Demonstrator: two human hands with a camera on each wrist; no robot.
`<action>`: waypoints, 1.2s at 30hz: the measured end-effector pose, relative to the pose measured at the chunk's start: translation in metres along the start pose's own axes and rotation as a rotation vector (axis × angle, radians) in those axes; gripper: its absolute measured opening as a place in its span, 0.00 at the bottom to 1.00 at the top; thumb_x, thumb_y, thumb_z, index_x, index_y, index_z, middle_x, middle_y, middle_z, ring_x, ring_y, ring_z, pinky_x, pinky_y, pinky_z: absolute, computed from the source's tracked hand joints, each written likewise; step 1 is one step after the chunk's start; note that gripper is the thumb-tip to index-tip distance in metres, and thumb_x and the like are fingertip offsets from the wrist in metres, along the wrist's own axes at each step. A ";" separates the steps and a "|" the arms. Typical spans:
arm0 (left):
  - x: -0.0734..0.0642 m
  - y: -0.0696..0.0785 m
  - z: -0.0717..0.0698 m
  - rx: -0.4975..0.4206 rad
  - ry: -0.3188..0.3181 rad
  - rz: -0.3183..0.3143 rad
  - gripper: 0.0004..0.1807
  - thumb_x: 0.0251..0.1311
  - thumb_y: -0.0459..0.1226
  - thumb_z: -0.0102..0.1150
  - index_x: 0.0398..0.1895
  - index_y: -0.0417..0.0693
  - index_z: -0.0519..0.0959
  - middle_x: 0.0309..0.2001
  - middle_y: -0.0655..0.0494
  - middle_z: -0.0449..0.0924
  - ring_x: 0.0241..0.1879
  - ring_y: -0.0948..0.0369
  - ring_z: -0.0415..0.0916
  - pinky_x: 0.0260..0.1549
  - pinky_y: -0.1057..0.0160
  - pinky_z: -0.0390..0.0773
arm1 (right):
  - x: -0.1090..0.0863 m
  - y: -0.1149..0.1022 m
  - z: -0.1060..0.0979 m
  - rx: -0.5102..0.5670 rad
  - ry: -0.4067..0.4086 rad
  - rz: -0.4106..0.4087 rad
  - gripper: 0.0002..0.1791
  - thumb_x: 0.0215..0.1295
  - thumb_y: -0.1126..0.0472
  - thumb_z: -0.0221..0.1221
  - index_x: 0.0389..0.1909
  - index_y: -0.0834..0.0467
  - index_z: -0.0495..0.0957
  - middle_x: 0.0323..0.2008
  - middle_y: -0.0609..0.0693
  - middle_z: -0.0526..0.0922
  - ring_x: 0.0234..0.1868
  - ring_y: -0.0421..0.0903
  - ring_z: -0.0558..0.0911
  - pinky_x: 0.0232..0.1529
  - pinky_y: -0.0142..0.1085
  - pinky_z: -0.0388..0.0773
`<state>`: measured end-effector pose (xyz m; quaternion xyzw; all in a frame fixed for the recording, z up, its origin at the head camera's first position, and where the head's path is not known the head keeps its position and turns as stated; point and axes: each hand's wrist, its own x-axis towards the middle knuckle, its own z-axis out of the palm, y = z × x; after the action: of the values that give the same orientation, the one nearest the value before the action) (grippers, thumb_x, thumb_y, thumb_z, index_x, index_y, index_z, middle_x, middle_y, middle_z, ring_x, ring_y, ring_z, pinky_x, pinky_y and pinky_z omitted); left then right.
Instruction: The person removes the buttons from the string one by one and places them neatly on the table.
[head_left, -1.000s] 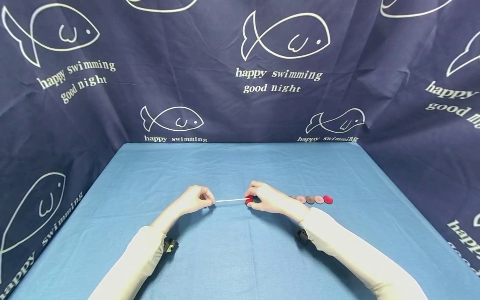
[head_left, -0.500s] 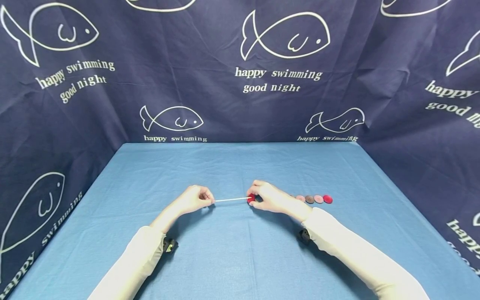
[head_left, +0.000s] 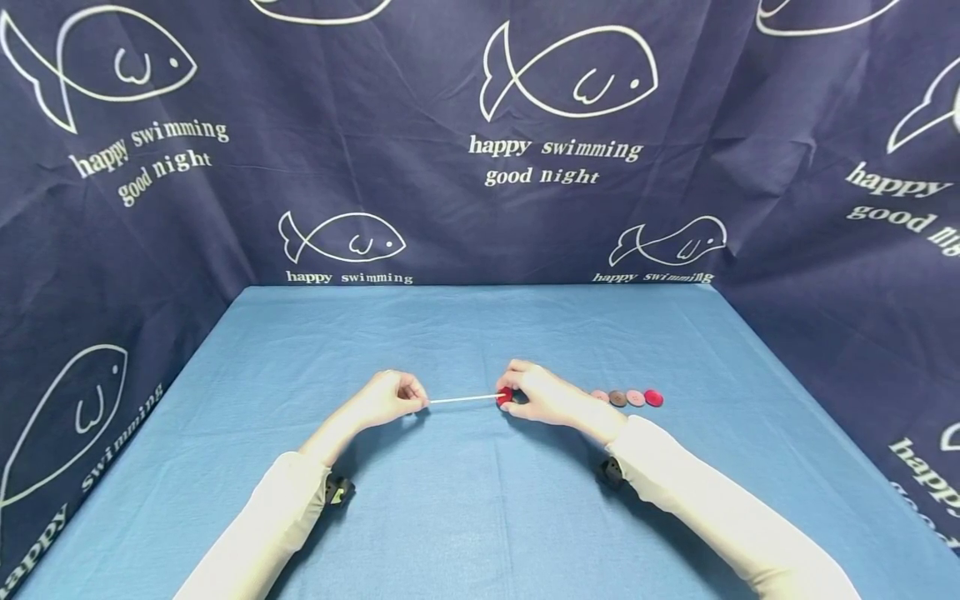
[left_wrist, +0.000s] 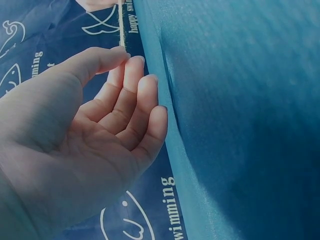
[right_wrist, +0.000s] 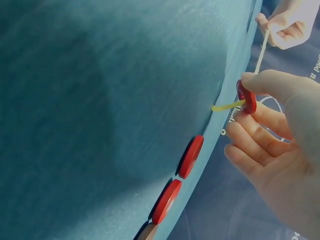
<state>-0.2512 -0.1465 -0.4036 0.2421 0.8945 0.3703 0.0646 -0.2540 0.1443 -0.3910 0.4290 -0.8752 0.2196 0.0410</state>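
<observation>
My left hand point(head_left: 387, 397) pinches one end of a thin white string point(head_left: 462, 399) between thumb and index finger. In the left wrist view, the other fingers are loosely bent. The string runs fairly straight across to my right hand point(head_left: 543, 395). There, thumb and fingers pinch a red button point(right_wrist: 248, 97) by its edge. The right wrist view shows the string reaching the button, and a short stiff yellow tip point(right_wrist: 228, 106) sticking out from its other side. The button stands tilted on edge, partly hidden by the thumb.
A row of loose buttons lies right of my right hand: a brown button point(head_left: 617, 398), a pink button point(head_left: 635, 398) and a red button point(head_left: 654, 398), with others partly hidden by the wrist. Blue cloth point(head_left: 480, 517) covers the table. A dark fish-print curtain point(head_left: 420, 150) surrounds it.
My right hand, with the red button, has moved slightly right, away from the left hand. A little more string shows between the hands. The left hand stays nearly still.
</observation>
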 end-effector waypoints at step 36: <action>0.000 0.000 -0.001 0.002 -0.001 -0.005 0.02 0.53 0.32 0.60 0.28 0.45 0.82 0.23 0.60 0.79 0.22 0.68 0.70 0.25 0.70 0.69 | -0.013 0.012 -0.002 0.016 0.072 -0.068 0.08 0.57 0.63 0.62 0.37 0.62 0.79 0.31 0.51 0.74 0.32 0.44 0.75 0.36 0.32 0.72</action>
<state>-0.2514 -0.1474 -0.4034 0.2399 0.8956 0.3689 0.0658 -0.2555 0.1614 -0.3964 0.4507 -0.8564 0.2400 0.0764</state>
